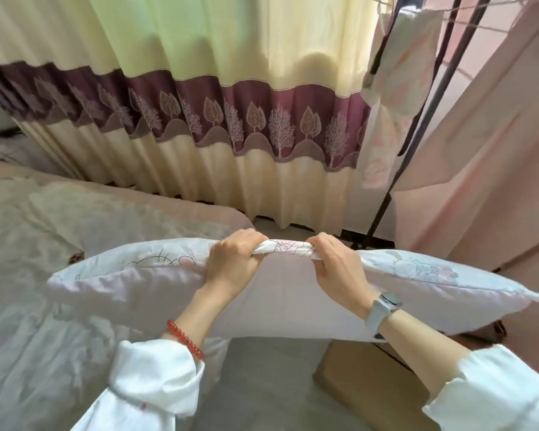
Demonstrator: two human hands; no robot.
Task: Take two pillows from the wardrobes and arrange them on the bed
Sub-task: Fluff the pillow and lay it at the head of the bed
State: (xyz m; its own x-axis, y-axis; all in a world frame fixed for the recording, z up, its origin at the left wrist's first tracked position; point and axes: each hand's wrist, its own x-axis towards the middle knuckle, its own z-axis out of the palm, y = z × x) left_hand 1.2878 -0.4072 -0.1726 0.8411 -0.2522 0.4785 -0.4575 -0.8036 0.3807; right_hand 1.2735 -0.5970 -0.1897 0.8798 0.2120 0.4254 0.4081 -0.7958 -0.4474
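A person is holding a white pillow (pixel 293 293) level in the air beside the bed (pixel 59 219). The left hand (pixel 231 262) and right hand (pixel 339 265) are each clenching a bunched fold of its top edge, close together, before a cream curtain (pixel 231 73).

Cream curtain (pixel 199 73) across the back, daylight glowing through; maroon band (pixel 231 113) with embroidered trees and leaves. Dark metal clothes rack (pixel 417 126) at right, pale pink garments (pixel 486 135) hanging. Grey floor (pixel 262 384). Cardboard box (pixel 371 390) on floor.
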